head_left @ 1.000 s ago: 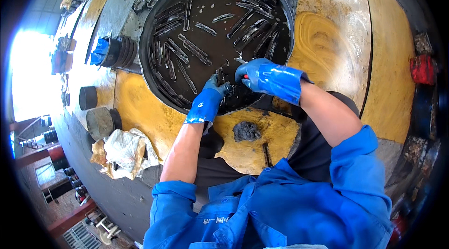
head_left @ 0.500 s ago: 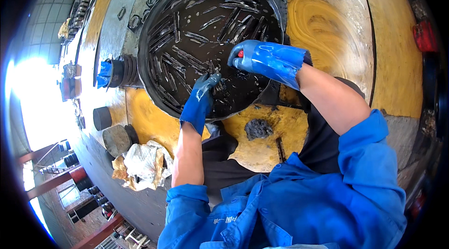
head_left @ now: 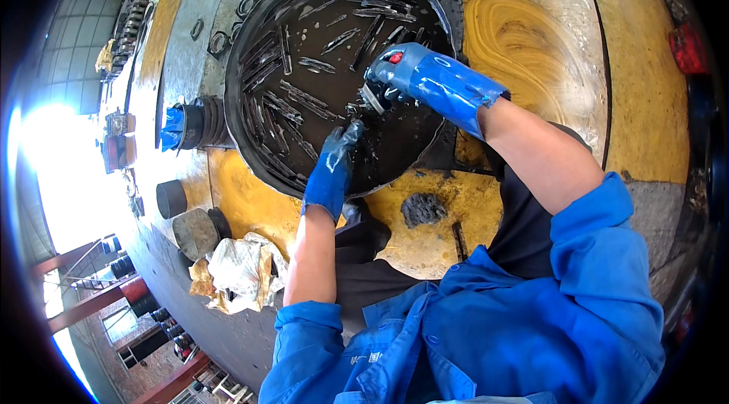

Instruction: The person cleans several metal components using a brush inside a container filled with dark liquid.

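Note:
A large round black tub (head_left: 235, 112) holds dark liquid with many thin dark strips (head_left: 307, 96) lying in it. My right hand (head_left: 395, 70), in a blue rubber glove, is closed around a tool (head_left: 372, 99) with a red handle end and a flat pale edge; its exact kind is not clear. The tool is over the liquid, right of the tub's middle. My left hand (head_left: 340, 142), gloved the same way, reaches over the near rim with its fingertips pressed together close to the tool. What those fingers hold is small, dark and hard to make out.
Left of the tub stand a stack of dark rings (head_left: 213, 121), two cylindrical blocks (head_left: 194, 234) and a crumpled cloth (head_left: 244, 271). Several nuts (head_left: 219, 43) lie at the upper left. A dark grey lump (head_left: 423, 209) rests on the yellow surface between my knees.
My right hand has tilted and lifted slightly, and the tool's pale edge now shows below it. My left hand has shifted a little to the right.

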`<action>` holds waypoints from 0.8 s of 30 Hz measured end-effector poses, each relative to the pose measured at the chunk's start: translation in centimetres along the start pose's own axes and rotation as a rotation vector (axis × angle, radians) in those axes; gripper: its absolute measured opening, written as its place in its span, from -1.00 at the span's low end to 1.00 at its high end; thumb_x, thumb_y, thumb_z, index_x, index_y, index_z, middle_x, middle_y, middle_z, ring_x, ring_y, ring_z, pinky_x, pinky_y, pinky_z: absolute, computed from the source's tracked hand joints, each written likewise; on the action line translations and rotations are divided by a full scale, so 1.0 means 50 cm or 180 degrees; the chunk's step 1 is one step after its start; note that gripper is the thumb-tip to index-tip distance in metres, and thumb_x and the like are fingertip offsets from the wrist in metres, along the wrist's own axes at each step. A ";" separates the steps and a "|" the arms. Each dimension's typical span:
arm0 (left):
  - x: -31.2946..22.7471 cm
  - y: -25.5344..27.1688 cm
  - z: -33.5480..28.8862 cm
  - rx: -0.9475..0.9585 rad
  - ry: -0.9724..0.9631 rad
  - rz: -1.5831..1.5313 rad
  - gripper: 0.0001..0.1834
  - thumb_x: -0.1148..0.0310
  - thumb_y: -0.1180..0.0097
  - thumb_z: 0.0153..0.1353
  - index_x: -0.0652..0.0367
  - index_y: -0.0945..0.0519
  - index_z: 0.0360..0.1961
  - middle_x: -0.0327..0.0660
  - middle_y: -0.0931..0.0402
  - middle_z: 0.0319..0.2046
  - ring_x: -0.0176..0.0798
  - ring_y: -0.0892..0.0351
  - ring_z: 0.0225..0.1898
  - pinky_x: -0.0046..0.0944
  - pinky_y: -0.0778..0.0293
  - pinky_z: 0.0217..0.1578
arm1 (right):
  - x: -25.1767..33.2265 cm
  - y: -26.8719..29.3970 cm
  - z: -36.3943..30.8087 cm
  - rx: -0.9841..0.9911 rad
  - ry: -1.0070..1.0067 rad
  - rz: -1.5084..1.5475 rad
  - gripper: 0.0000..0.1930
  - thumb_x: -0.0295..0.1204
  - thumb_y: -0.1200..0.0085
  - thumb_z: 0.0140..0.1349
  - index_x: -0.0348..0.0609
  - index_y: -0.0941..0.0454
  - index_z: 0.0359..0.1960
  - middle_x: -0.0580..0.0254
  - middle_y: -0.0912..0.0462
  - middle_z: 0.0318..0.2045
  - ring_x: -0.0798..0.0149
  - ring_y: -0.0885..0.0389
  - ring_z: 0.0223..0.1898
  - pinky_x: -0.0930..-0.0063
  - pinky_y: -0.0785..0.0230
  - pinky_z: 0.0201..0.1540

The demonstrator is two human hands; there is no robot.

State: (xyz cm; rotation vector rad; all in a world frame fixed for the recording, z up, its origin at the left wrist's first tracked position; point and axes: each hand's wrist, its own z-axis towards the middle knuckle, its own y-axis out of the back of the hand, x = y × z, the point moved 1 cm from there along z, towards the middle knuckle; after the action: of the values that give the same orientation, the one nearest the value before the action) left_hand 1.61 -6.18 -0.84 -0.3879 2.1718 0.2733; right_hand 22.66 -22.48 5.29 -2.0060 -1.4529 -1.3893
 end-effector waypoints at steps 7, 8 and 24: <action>0.003 -0.029 0.009 -0.0479 -0.0033 0.0712 -0.45 0.09 -0.32 0.30 0.34 -0.58 0.09 -0.13 -0.64 -0.11 -0.25 -0.57 -0.10 -0.24 -0.49 -0.03 | -0.068 -0.059 0.057 -0.0376 -0.0113 0.0891 -0.74 -0.27 -0.12 0.42 -0.13 -0.74 -0.06 0.26 -0.80 -0.26 0.36 -0.75 -0.33 0.46 -0.60 -0.30; -0.012 -0.030 -0.005 -0.0285 0.0100 0.0321 -0.49 0.12 -0.30 0.32 0.33 -0.59 0.10 -0.12 -0.64 -0.11 -0.26 -0.57 -0.10 -0.24 -0.49 -0.04 | -0.061 -0.061 0.035 -0.0375 -0.0283 0.1014 -0.76 -0.28 -0.13 0.42 -0.12 -0.75 -0.08 0.28 -0.80 -0.26 0.36 -0.76 -0.32 0.50 -0.60 -0.27; 0.055 0.048 0.023 -0.0487 0.0347 -0.0731 -0.50 0.06 0.05 0.55 0.29 -0.56 0.20 -0.13 -0.63 0.01 -0.26 -0.55 -0.02 -0.23 -0.45 0.11 | -0.079 -0.197 -0.061 -0.0106 0.0524 0.0867 -0.77 -0.35 -0.13 0.43 -0.24 -0.72 -0.08 0.20 -0.78 -0.32 0.41 -0.70 -0.31 0.45 -0.56 -0.17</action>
State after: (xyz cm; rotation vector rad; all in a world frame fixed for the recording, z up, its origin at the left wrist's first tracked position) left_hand 0.04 -4.05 -3.58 -0.7485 2.1941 0.2958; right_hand 12.59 -22.44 0.77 -1.9691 -1.0496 -1.4277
